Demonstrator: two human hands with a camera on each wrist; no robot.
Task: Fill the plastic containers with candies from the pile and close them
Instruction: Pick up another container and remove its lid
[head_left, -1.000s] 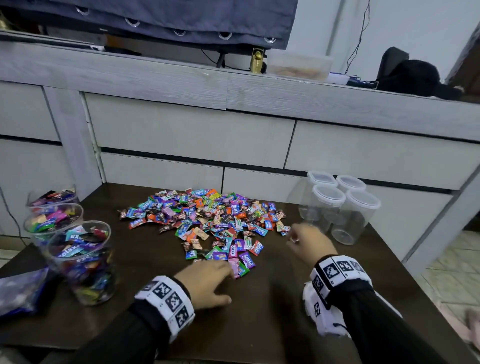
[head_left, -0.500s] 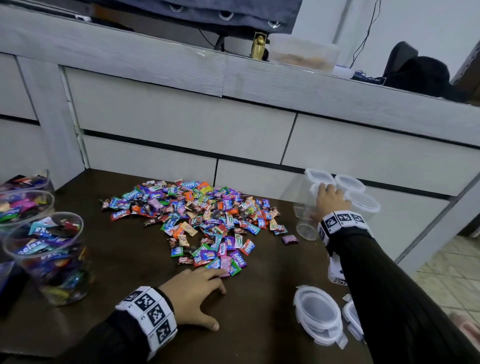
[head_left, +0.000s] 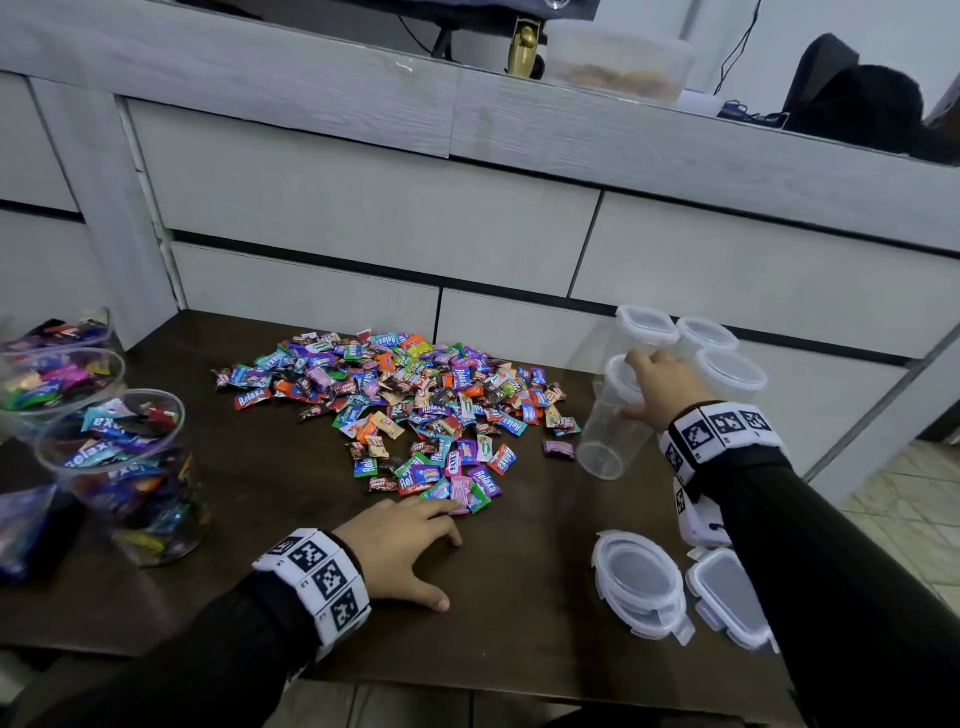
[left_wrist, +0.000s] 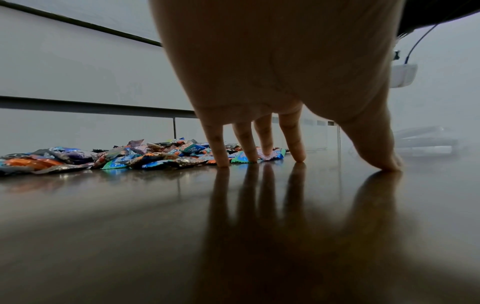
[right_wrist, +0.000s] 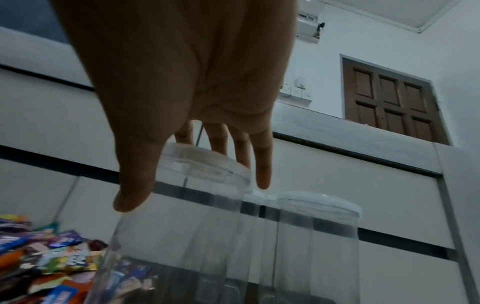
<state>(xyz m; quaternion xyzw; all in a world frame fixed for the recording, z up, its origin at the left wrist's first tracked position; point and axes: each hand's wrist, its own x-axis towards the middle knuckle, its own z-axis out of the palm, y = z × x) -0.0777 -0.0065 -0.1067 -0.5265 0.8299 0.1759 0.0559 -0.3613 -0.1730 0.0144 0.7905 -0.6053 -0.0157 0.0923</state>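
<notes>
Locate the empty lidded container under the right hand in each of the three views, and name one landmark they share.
Head: right of centre, the tilted container under the right hand.
Left wrist: not identifiable; only hazy shapes at right.
Right wrist: centre to bottom, the container, fingers over its lid.
Shared landmark: the candy pile.

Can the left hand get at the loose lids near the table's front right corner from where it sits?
Probably yes: the left hand rests open on bare table, and nothing lies between it and the lids.
</notes>
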